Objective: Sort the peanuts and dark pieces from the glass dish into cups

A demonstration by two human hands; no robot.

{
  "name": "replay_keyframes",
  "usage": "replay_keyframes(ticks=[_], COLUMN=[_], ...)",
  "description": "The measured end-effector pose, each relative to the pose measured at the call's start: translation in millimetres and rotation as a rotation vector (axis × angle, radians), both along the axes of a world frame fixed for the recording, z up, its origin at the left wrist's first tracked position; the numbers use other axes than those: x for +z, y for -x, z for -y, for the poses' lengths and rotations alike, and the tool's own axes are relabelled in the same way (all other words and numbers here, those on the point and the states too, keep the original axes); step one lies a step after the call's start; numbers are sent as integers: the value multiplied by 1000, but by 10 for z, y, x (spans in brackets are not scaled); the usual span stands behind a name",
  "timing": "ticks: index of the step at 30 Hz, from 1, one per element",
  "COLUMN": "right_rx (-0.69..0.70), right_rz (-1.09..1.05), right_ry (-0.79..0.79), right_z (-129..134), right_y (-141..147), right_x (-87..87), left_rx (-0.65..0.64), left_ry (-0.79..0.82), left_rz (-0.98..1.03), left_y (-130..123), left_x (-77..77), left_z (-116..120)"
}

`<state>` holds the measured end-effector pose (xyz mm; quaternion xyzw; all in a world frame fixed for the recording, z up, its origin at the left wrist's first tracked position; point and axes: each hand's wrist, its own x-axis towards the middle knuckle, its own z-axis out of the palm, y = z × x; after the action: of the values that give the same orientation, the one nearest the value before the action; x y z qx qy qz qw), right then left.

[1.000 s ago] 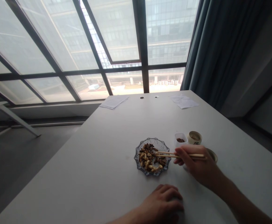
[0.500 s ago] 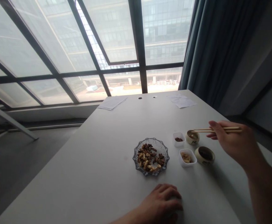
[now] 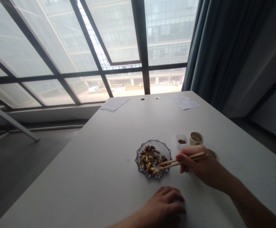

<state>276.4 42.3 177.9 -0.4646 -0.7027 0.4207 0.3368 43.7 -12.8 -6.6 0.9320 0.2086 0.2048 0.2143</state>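
Observation:
Beige chopsticks (image 3: 171, 164) are held in my right hand (image 3: 197, 163), its fingers wrapped round their upper part. Their tips reach into a scalloped clear glass plate (image 3: 161, 148), among pale peanut-like pieces (image 3: 148, 166) near its front right. Whether the tips pinch a piece cannot be made out. Dark brown nut-like pieces (image 3: 163, 159) lie in the plate too. My left hand (image 3: 163, 204) rests on the table in front of the plate, its fingers loosely bent and apart, with nothing seen in them.
Behind my right hand stand a white plastic tub (image 3: 178, 145) with dark pieces and a small ceramic bowl (image 3: 196, 143). A second bowl (image 3: 215, 154) is mostly covered by the hand. Papers (image 3: 115, 104) lie at the far end of the white table (image 3: 100, 171).
My right hand has swung left and down with the chopsticks, from above the far bowl to the glass plate. It now hides the second white tub. My left hand stays put.

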Motion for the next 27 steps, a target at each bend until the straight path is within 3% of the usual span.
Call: replay_keyframes(ticks=[8, 27], right_rx=[29, 0], right_rz=[-5, 6], right_ry=[59, 12], right_z=[-139, -131], right_y=[112, 164], right_x=[-277, -362], left_rx=[-7, -3], left_ry=[18, 22], left_rz=[-54, -53], left_y=[-5, -8], left_x=[31, 48], left_z=[-4, -3])
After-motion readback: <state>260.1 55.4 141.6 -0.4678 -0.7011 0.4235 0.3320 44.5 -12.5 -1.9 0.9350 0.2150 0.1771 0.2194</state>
